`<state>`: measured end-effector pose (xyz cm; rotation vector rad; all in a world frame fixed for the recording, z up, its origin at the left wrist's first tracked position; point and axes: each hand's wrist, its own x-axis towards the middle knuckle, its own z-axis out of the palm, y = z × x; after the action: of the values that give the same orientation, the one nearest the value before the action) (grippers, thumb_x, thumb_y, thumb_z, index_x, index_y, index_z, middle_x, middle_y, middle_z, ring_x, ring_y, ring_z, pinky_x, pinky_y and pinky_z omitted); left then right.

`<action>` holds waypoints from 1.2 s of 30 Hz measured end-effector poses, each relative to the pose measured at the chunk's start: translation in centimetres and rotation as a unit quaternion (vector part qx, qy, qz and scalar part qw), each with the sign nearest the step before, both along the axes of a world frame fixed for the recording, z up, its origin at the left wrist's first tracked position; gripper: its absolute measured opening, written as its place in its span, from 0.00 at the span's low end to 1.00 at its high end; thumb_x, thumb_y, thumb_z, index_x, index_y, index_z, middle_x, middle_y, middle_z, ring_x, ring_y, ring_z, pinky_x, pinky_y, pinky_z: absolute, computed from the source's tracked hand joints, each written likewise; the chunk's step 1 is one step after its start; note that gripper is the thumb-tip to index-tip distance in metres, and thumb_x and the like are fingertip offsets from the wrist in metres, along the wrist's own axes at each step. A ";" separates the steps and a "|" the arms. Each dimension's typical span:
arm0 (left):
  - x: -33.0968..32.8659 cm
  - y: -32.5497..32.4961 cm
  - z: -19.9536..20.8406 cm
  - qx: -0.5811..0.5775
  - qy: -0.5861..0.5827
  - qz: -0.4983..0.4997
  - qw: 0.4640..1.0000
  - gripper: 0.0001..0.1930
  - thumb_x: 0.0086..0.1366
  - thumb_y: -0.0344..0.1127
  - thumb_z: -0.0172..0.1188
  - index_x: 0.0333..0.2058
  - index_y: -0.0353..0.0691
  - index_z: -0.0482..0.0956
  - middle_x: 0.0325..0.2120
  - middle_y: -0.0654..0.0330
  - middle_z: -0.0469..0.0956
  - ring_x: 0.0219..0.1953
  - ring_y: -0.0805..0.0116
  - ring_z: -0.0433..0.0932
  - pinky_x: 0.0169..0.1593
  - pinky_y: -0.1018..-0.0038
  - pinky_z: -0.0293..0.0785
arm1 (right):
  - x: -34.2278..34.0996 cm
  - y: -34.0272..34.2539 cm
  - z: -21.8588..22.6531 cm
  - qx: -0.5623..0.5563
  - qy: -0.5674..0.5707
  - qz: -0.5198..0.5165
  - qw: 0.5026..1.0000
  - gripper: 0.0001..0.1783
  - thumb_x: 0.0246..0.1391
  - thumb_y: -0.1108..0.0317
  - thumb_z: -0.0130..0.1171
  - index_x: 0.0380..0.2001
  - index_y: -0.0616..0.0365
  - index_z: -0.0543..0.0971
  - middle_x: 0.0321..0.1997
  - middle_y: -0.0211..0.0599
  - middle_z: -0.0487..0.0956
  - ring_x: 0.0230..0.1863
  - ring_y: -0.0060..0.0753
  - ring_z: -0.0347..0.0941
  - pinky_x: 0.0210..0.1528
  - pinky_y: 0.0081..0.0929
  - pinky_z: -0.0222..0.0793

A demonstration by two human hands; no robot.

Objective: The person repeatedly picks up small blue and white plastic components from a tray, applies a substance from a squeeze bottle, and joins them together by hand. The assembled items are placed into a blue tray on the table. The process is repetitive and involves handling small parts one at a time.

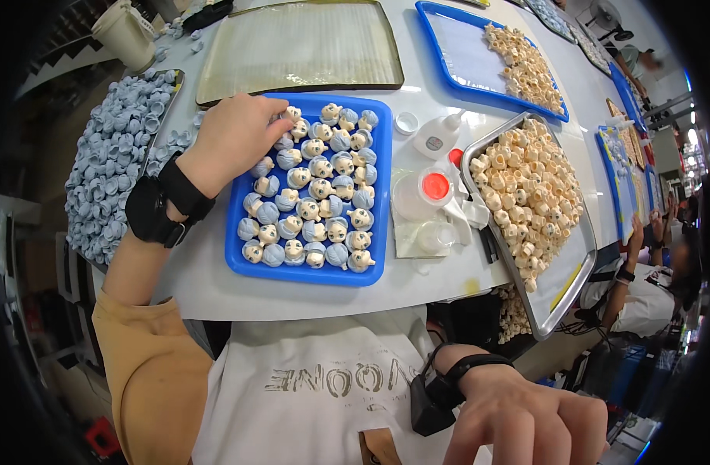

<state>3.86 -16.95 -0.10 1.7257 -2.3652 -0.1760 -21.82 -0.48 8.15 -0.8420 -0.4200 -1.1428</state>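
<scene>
My left hand (234, 139) reaches over the far left corner of a blue tray (308, 277). Its thumb and forefinger close on a small doll head (293, 114) there. Rows of similar doll heads (320, 188), cream faces with pale blue hair, fill the tray and point various ways. At the lower right, off the table, hangs my right hand (525, 418), back upward. Its fingers are bent but apart, with the tips hidden, and no object shows in it.
Blue hair pieces (118, 155) heap up at left. Cream face pieces (529, 194) fill a metal tray (539, 329) at right; more (521, 66) lie in a far blue tray (440, 58). Between stand a bottle (438, 138) and a red-centred jar (421, 194). A person (649, 287) sits at right.
</scene>
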 end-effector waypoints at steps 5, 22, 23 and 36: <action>1.9 0.5 0.0 -0.001 -0.067 -0.055 0.996 0.21 0.60 0.39 0.53 0.52 0.42 0.70 0.23 0.47 0.76 0.28 0.49 0.75 0.32 0.60 0.70 | 0.0 0.3 -0.7 -0.080 -0.026 0.032 0.996 0.13 0.63 0.57 0.38 0.34 0.52 0.67 0.48 0.50 0.74 0.53 0.48 0.64 0.49 0.41 0.61; -1.7 5.8 5.4 0.166 0.331 -0.043 0.928 0.13 0.65 0.35 0.49 0.27 0.31 0.74 0.17 0.64 0.71 0.20 0.80 0.66 0.24 0.83 0.60 | -24.9 1.4 -6.1 0.063 0.842 -0.447 0.296 0.20 0.49 0.72 0.58 0.48 0.57 0.72 0.39 0.42 0.78 0.33 0.30 0.76 0.35 0.24 0.69; -0.6 8.0 6.2 0.236 0.384 -0.032 0.892 0.18 0.65 0.41 0.47 0.21 0.33 0.71 0.13 0.65 0.66 0.13 0.81 0.60 0.18 0.85 0.54 | -25.5 0.4 -6.5 0.047 0.842 -0.456 0.284 0.20 0.48 0.72 0.58 0.47 0.58 0.72 0.39 0.43 0.78 0.32 0.31 0.76 0.35 0.25 0.70; -2.1 16.7 -1.2 0.507 0.738 0.014 0.445 0.17 0.65 0.40 0.49 0.47 0.33 0.67 0.27 0.56 0.73 0.18 0.79 0.64 0.23 0.84 0.61 | -27.9 -6.6 -10.7 -0.071 0.841 -0.494 0.209 0.08 0.44 0.75 0.55 0.32 0.61 0.73 0.26 0.41 0.77 0.25 0.34 0.75 0.30 0.27 0.69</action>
<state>1.78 -0.30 -1.35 0.7290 -0.6298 -2.2451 -49.70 -7.07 -2.59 -2.0477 2.2604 -0.4227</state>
